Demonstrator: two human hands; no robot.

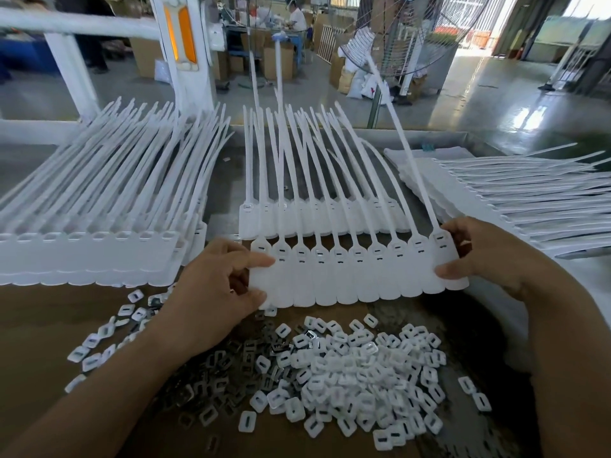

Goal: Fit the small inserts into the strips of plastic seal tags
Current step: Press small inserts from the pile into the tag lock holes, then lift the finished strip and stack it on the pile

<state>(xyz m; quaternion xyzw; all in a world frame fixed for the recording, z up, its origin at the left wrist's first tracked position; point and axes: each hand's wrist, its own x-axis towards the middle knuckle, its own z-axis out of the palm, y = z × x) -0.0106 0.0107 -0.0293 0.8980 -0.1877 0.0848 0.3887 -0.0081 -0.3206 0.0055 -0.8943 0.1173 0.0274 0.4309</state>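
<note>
I hold a white strip of joined plastic seal tags level in front of me, its long tails pointing away and upward. My left hand pinches its left end between thumb and fingers. At the right end my right hand grips it the same way. Dark slots show in the tag heads along the strip. Below it, a heap of small white inserts lies on the brown work surface, mixed with dark metal clips.
A tall stack of tag strips stands at the left. Another row of strips lies just behind the held one, and more lie fanned at the right. Beyond are a standing fan, cartons and a seated person.
</note>
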